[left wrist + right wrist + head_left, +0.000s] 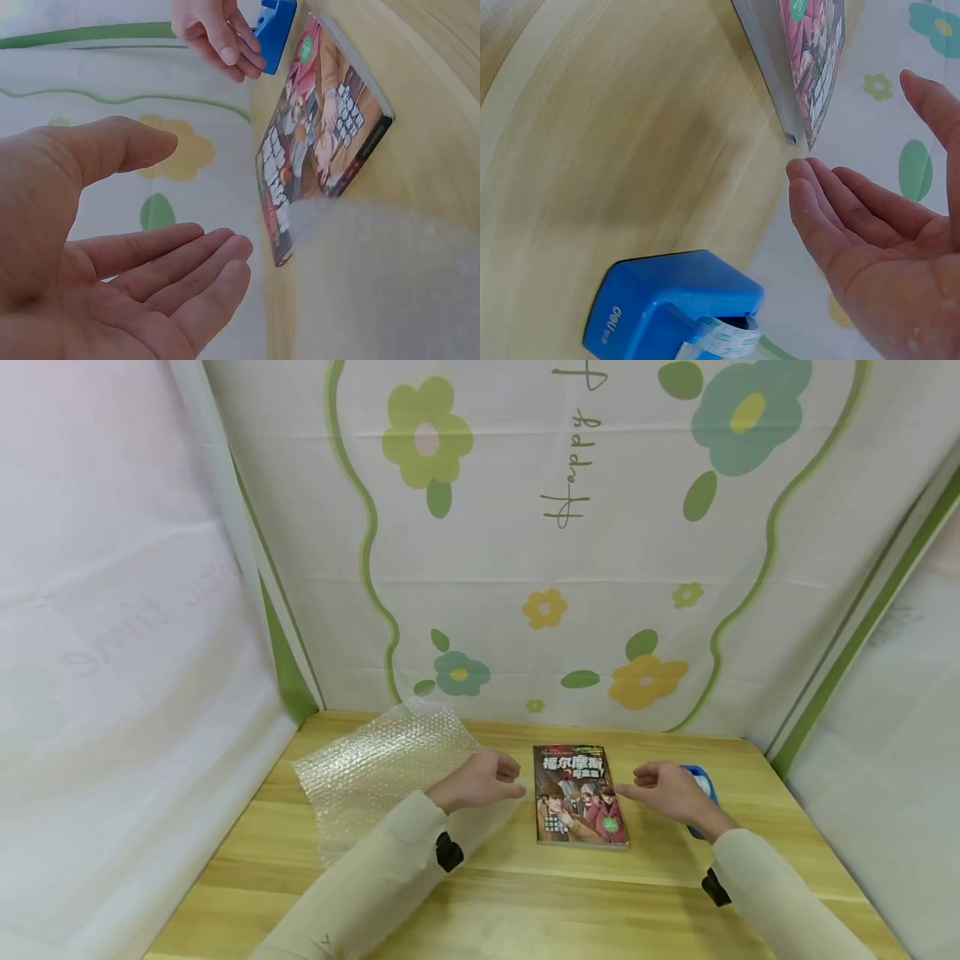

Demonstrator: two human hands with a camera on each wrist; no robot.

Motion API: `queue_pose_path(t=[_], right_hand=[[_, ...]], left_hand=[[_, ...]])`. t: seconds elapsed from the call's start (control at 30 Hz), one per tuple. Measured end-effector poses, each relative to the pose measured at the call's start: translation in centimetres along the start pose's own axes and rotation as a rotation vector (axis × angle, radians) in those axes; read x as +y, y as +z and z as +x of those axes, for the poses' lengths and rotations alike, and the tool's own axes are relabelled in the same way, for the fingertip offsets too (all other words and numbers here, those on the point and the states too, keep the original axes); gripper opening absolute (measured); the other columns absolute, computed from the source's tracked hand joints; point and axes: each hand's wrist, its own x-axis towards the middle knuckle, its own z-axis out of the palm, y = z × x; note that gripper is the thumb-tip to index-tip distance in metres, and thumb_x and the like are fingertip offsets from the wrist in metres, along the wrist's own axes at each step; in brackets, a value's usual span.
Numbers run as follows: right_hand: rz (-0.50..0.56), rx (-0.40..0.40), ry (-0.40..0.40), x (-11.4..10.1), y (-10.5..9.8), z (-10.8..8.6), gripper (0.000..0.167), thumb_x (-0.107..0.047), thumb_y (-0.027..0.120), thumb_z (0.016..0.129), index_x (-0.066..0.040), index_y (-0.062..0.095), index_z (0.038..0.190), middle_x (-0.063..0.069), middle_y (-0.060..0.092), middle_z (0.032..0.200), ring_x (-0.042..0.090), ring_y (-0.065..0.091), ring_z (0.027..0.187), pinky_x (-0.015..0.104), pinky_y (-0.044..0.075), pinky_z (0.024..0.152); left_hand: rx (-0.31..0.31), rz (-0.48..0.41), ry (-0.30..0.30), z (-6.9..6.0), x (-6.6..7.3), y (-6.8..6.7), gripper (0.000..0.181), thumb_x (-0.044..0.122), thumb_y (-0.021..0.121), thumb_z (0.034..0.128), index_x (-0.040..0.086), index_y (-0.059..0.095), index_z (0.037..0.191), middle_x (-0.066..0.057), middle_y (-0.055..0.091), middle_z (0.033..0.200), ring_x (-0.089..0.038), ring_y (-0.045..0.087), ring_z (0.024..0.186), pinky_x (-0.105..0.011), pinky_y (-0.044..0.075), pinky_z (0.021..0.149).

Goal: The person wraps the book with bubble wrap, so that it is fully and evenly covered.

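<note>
A paperback book (577, 797) with an illustrated cover and large white characters lies flat on the wooden table. My left hand (480, 779) hovers left of the book, over the edge of a sheet of bubble wrap (375, 768). Its fingers are extended, with the thumb apart, and the left wrist view shows the palm (135, 300) holding nothing. To the book's right is my right hand (667, 789), its fingers reaching towards the book's side edge. Nothing lies in the right palm (900, 262). A blue tape dispenser (671, 304) sits beside and partly behind the right hand.
White cloth panels with printed flowers (648, 682) stand behind the table (540, 910) and along both sides. The bubble wrap covers the table's left part, and its right edge reaches close to the book. Black bands (448, 852) circle both sleeves.
</note>
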Motion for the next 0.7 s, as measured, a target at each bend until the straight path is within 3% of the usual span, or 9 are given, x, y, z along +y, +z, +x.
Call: queue_pose_path(t=[0.23, 0.33, 0.43, 0.47, 0.57, 0.7], right_hand=[[0.017, -0.027, 0.068, 0.5, 0.0, 0.3, 0.083, -0.058, 0.069, 0.098, 0.012, 0.058, 0.141, 0.03, 0.066, 0.136, 0.043, 0.067, 0.12, 0.051, 0.062, 0.091], [0.07, -0.043, 0.094, 0.6, 0.0, 0.3, 0.078, -0.056, 0.07, 0.099, 0.011, 0.061, 0.138, 0.027, 0.07, 0.131, 0.037, 0.071, 0.115, 0.05, 0.063, 0.09], [0.145, -0.058, 0.123, 0.6, 0.1, 0.4, 0.067, -0.051, 0.071, 0.1, 0.007, 0.067, 0.133, 0.02, 0.076, 0.119, 0.028, 0.074, 0.105, 0.046, 0.063, 0.087], [0.175, -0.065, 0.134, 0.6, 0.2, 0.5, 0.063, -0.049, 0.071, 0.1, 0.006, 0.07, 0.13, 0.018, 0.077, 0.113, 0.025, 0.073, 0.099, 0.044, 0.062, 0.085], [0.234, -0.08, 0.164, 0.7, 0.4, 0.8, 0.056, -0.047, 0.072, 0.1, 0.004, 0.074, 0.124, 0.015, 0.077, 0.1, 0.021, 0.067, 0.088, 0.039, 0.058, 0.079], [0.259, -0.092, 0.169, 0.7, 0.7, 1.0, 0.057, -0.044, 0.072, 0.1, 0.008, 0.073, 0.124, 0.019, 0.078, 0.109, 0.026, 0.074, 0.095, 0.041, 0.063, 0.084]], left_hand=[[0.017, -0.076, -0.089, 1.7, 0.0, 1.7, 0.052, 0.028, 0.077, 0.0967, -0.005, 0.066, 0.135, -0.016, 0.07, 0.131, -0.031, 0.067, 0.122, -0.048, 0.058, 0.103], [0.01, -0.095, -0.09, 2.6, -0.3, 2.5, 0.027, 0.027, 0.077, 0.0979, 0.0, 0.074, 0.096, -0.002, 0.07, 0.089, -0.017, 0.065, 0.081, -0.034, 0.057, 0.071], [-0.004, -0.105, -0.078, 3.2, -0.5, 3.1, 0.041, 0.026, 0.075, 0.0991, 0.013, 0.059, 0.064, 0.009, 0.039, 0.057, -0.009, 0.034, 0.053, -0.026, 0.034, 0.053], [-0.005, -0.111, -0.072, 3.4, -0.5, 3.3, 0.046, 0.025, 0.074, 0.0997, 0.017, 0.054, 0.059, 0.01, 0.03, 0.054, -0.009, 0.026, 0.051, -0.026, 0.028, 0.053], [-0.001, -0.12, -0.076, 3.5, -0.5, 3.6, 0.044, 0.024, 0.072, 0.1007, 0.016, 0.061, 0.059, 0.01, 0.034, 0.052, -0.008, 0.028, 0.051, -0.026, 0.032, 0.054], [-0.001, -0.111, -0.112, 3.6, -0.8, 4.0, 0.047, 0.025, 0.069, 0.1023, 0.014, 0.059, 0.057, 0.009, 0.036, 0.051, -0.009, 0.026, 0.05, -0.027, 0.032, 0.054]])
